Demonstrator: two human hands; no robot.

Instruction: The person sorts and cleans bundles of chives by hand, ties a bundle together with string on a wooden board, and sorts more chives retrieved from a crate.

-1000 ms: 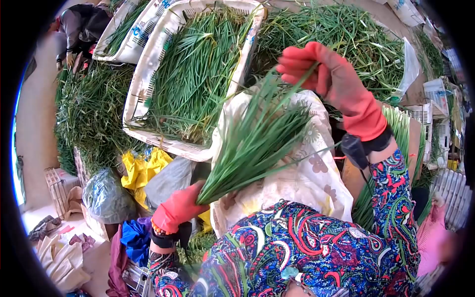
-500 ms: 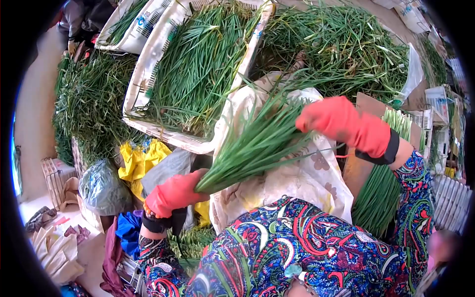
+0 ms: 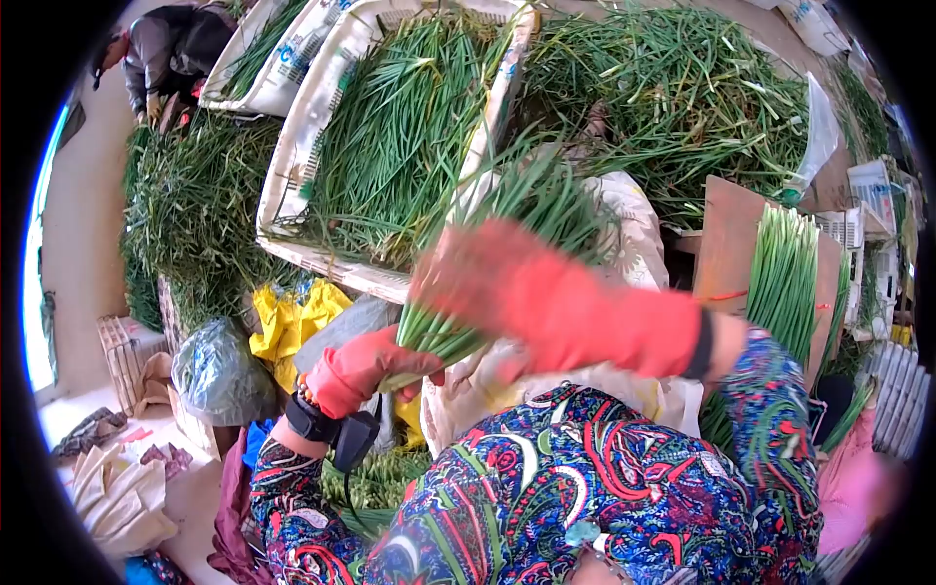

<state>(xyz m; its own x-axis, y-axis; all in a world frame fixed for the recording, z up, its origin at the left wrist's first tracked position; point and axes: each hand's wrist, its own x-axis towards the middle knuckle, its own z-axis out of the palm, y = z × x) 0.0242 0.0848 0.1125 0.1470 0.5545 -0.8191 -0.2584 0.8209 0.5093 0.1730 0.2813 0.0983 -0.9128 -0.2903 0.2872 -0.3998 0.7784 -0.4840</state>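
Note:
My left hand, in a red glove, is closed around the pale stem end of a bunch of green chives. The leaves fan out up and to the right above a patterned cloth on my lap. My right hand, also red-gloved, passes across the middle of the bunch, and motion smears its fingers. Whether it grips any stalks is not visible. Part of the bunch is hidden behind this hand.
A white-lined crate full of chives stands ahead, beside a large loose heap. To the right, chives lie against cardboard. At left are a plastic bag and yellow sacking. Another person bends at upper left.
My right hand has swept left and down from the leaf tips to the middle of the bunch. The bunch now stands more upright in my left hand, showing its pale stems.

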